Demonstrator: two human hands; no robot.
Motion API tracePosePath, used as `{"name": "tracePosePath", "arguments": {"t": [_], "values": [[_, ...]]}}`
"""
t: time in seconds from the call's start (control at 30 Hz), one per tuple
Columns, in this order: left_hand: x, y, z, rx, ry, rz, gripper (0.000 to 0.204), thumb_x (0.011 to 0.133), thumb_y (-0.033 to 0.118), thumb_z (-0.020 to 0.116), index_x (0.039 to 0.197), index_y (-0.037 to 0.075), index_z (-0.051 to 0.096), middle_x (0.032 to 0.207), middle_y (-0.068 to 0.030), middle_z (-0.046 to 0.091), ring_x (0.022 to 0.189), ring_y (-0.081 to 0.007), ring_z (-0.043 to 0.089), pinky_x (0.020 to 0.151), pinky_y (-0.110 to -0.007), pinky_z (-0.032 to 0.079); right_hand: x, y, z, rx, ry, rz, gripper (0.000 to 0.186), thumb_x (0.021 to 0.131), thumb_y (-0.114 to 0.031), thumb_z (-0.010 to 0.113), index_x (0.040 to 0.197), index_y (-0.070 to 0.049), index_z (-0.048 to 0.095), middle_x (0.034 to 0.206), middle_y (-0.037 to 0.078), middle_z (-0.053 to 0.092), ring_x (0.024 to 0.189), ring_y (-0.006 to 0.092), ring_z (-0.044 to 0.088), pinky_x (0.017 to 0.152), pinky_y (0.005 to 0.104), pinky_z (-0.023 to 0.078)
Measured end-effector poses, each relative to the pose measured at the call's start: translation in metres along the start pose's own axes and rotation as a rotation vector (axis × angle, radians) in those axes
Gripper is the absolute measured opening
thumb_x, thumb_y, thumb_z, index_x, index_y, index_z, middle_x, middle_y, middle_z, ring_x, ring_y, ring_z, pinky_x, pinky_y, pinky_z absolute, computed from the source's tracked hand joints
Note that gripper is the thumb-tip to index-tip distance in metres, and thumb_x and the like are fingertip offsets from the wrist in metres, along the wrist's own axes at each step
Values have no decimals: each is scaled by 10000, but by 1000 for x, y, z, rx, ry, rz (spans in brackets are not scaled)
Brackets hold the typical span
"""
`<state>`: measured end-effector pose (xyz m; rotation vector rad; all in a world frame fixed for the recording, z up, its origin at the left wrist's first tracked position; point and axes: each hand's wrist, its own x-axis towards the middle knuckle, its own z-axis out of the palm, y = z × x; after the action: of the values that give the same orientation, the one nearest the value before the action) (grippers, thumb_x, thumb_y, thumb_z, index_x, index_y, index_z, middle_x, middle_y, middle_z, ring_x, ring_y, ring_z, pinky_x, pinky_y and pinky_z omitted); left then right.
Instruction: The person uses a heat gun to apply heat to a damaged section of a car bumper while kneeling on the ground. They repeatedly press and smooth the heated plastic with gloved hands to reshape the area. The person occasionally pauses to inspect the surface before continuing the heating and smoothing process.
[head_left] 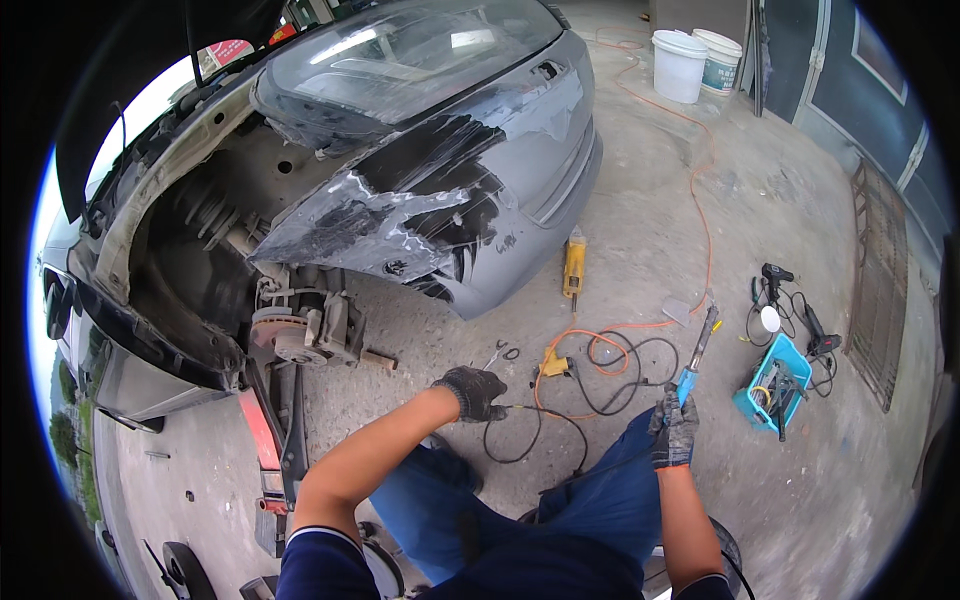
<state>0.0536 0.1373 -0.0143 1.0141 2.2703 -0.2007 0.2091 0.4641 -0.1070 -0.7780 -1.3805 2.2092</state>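
Observation:
My left hand (474,394), in a dark work glove, is curled closed left of a black cable (545,412). Whatever it grips, if anything, is hidden by the fingers. My right hand (675,430), in a grey-black glove, is wrapped round a blue-handled tool with a long metal barrel (687,384), which points away from me. A dark cable trails from that hand toward my lap. Ahead stands a grey car (540,190) with scraped, patchy paint on its body panel (400,225). An open wheel well exposes a rusty brake disc (290,335).
A red jack (262,430) stands under the car. Orange cord (708,200), a yellow tool (574,265), a yellow connector (553,364) and a small wrench (494,355) lie on the floor. Rightward are a turquoise tool basket (757,406), a black heat gun (775,275) and white buckets (679,68).

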Motion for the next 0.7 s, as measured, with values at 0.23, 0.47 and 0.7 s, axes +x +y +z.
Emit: {"name": "tracePosePath", "arguments": {"t": [0.23, 0.47, 0.7], "values": [[39, -31, 17, -543, 547, 135, 417, 904, 319, 618, 1167, -4, 601, 1078, -171, 658, 1009, -246, 634, 878, -324, 485, 52, 3, -34, 19, 353, 2, 178, 921, -259, 594, 840, -125, 508, 554, 6, 470, 373, 127, 416, 338, 278, 320], [21, -81, 9, -1644, 1313, 3, 240, 959, 254, 541, 941, 35, 637, 825, -39, 640, 750, -114, 592, 650, -236, 476, 65, 21, -52, 178, 402, 187, 200, 939, -314, 555, 896, -126, 501, 576, 7, 463, 426, 145, 433, 373, 301, 336], [-17, -75, -35, -1283, 1658, -176, 264, 934, 289, 588, 941, 27, 612, 851, -40, 626, 823, -138, 585, 734, -275, 467, 72, 25, -58, 145, 328, 207, 233, 950, -348, 538, 904, -126, 484, 594, -7, 461, 441, 133, 417, 387, 289, 330]]}}
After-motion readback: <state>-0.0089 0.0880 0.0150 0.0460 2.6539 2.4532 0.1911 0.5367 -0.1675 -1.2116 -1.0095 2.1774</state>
